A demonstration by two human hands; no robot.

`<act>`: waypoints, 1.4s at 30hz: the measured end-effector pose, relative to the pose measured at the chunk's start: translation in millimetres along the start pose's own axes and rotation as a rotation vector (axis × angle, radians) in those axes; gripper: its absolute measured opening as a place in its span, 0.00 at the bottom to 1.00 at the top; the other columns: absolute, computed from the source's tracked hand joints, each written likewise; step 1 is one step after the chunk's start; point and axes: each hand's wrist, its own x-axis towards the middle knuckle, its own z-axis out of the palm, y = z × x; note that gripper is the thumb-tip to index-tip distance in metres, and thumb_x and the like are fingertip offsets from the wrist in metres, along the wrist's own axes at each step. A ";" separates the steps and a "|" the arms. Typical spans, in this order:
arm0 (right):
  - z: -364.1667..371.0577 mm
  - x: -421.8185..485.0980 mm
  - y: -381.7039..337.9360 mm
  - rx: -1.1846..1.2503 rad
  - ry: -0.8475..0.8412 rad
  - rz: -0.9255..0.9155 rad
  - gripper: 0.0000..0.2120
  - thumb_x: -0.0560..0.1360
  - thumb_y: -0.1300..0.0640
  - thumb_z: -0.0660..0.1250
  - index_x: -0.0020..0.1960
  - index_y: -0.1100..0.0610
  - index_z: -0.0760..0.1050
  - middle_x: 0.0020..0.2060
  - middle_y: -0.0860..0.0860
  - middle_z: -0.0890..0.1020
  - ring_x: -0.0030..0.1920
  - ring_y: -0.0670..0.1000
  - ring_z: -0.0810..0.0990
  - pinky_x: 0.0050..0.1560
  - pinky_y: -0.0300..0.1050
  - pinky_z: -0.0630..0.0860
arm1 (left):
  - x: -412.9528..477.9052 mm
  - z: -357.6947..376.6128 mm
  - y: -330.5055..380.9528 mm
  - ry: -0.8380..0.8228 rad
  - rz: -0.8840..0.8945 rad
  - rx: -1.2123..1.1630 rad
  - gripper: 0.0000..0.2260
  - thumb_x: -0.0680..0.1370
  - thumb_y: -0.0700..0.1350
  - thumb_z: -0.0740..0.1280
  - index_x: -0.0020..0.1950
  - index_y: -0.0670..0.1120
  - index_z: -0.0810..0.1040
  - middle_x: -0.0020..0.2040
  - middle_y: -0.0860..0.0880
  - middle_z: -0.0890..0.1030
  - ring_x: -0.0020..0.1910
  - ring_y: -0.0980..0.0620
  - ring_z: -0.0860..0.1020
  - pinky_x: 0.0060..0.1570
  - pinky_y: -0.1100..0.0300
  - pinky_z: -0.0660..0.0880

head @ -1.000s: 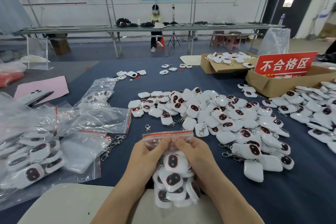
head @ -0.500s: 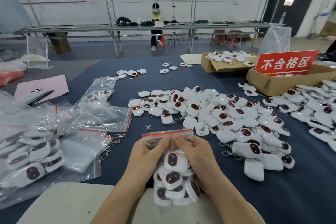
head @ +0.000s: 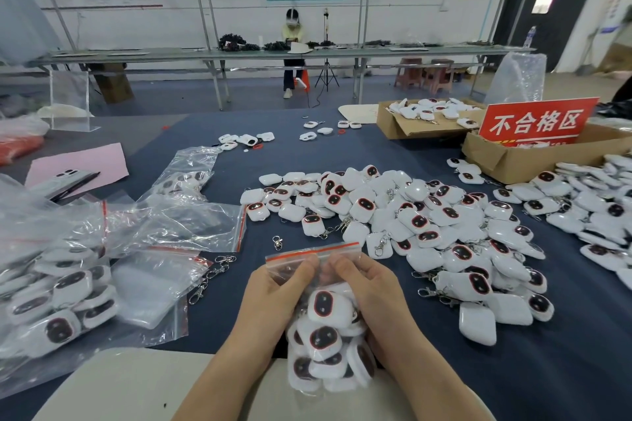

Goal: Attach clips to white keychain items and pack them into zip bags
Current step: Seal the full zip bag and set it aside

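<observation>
Hands meet at the neck of a clear zip bag (head: pixel 321 342) stuffed with white keychain items, each with a dark oval face ringed in red. The left hand (head: pixel 273 297) and right hand (head: pixel 371 287) each pinch the plastic just under the bag's red seal strip (head: pixel 313 250), fingers curled and fingertips almost touching one another. Whether the strip is sealed cannot be told. The bag lies between the 2 forearms, its lower end over a pale board (head: pixel 136 386) near the person's body. Just beyond the left hand, 1 loose metal clip (head: pixel 277 243) lies on the dark blue table cover (head: pixel 564 369). A short string of clips (head: pixel 212 278) lies just left of the left hand, beside flat empty bags (head: pixel 171 225). Farther left sit filled bags (head: pixel 58 301). Beyond and to the right of the right hand spreads a big pile of loose keychain items (head: pixel 420 219), many with clips attached. Well beyond that, to the far right, stands a cardboard box (head: pixel 506 164) with a red sign (head: pixel 537 123).
</observation>
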 end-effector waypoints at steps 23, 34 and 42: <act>-1.4 3.8 4.9 0.048 0.073 -0.026 0.11 0.79 0.51 0.68 0.45 0.57 0.83 0.42 0.57 0.87 0.42 0.57 0.87 0.41 0.45 0.82 | 0.1 -2.1 -0.7 0.013 0.012 0.017 0.08 0.79 0.48 0.70 0.48 0.47 0.88 0.45 0.43 0.88 0.43 0.46 0.87 0.38 0.62 0.80; -1.5 6.0 3.0 0.121 0.115 -0.008 0.11 0.80 0.50 0.67 0.43 0.53 0.84 0.43 0.57 0.87 0.43 0.57 0.87 0.42 0.49 0.82 | 1.1 -3.8 -1.5 -0.006 -0.018 -0.045 0.10 0.77 0.51 0.71 0.50 0.46 0.87 0.47 0.42 0.87 0.46 0.43 0.87 0.40 0.59 0.81; 2.0 6.7 6.2 0.121 0.151 -0.089 0.13 0.81 0.55 0.66 0.39 0.51 0.82 0.38 0.56 0.87 0.38 0.52 0.86 0.36 0.41 0.81 | 2.1 -6.6 -5.9 0.026 0.012 -0.115 0.11 0.74 0.52 0.75 0.54 0.51 0.85 0.50 0.44 0.87 0.48 0.45 0.86 0.45 0.58 0.81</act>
